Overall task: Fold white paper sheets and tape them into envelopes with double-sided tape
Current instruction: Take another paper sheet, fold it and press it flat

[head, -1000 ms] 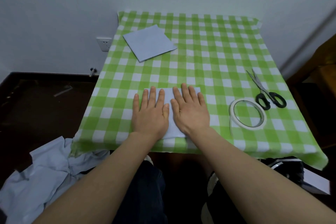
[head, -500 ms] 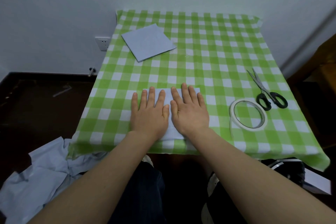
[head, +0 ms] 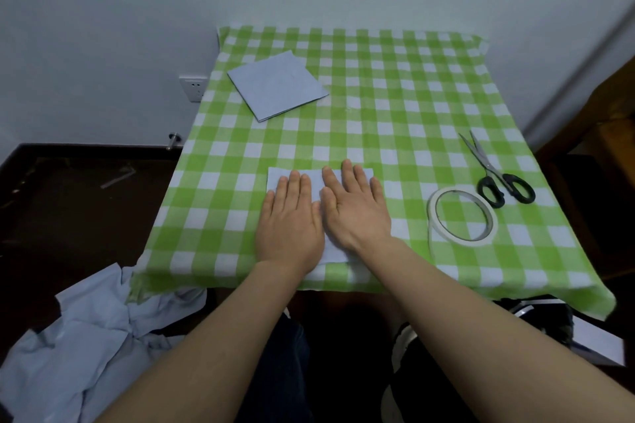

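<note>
A folded white paper sheet (head: pixel 278 177) lies near the front edge of the green checked table (head: pixel 395 106). My left hand (head: pixel 290 221) and my right hand (head: pixel 355 209) lie flat on it side by side, fingers straight, pressing it down and hiding most of it. A roll of double-sided tape (head: pixel 462 218) lies flat to the right of my right hand, apart from it. Folded white paper (head: pixel 276 84) sits at the back left of the table.
Black-handled scissors (head: pixel 494 172) lie beyond the tape roll at the right edge. Crumpled white paper or cloth (head: pixel 86 347) lies on the dark floor at the lower left. A wall socket (head: pixel 193 87) sits left of the table.
Both hands have slid slightly toward me on the sheet, uncovering more of its far edge. They remain flat and pressing. Nothing else on the table moved.
</note>
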A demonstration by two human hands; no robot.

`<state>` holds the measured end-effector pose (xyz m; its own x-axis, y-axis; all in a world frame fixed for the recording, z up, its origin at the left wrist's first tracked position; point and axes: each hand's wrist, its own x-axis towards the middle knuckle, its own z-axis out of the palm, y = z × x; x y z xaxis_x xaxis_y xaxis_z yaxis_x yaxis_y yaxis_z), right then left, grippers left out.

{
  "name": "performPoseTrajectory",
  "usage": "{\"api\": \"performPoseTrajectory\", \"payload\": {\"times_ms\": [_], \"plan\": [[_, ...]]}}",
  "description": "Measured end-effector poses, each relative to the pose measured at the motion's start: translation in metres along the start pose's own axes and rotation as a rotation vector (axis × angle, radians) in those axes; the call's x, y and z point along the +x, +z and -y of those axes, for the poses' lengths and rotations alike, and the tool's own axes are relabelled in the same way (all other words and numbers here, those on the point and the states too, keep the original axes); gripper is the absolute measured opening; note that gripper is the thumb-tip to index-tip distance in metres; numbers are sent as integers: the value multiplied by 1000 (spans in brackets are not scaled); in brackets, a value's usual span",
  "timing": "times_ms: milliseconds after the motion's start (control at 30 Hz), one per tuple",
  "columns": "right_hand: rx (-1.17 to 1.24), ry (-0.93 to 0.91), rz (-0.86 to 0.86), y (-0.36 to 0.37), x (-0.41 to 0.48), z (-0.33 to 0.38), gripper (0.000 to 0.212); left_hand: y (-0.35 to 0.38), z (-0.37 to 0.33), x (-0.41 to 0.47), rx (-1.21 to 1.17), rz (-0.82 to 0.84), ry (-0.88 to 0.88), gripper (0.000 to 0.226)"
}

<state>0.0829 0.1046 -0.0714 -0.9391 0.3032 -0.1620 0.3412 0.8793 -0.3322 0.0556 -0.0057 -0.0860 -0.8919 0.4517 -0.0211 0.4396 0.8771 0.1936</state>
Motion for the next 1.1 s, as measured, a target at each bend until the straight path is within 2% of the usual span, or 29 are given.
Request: {"api": "performPoseTrajectory", "payload": {"times_ms": [133,267,400,1100], "plan": [[-64,-71,-141,-5,-16,2,66,1,1,1,2,-15,-4,57],[-16,-66,-56,6,-23,-8,58,1,0,2,3,-9,-13,54],[-91,-82,-92,18,-23,-11,81,1,0,2,10,-9,-16,54],[-169,-56,-87,19,-23,-10,79,1,1,1,16,-9,2,53]]}}
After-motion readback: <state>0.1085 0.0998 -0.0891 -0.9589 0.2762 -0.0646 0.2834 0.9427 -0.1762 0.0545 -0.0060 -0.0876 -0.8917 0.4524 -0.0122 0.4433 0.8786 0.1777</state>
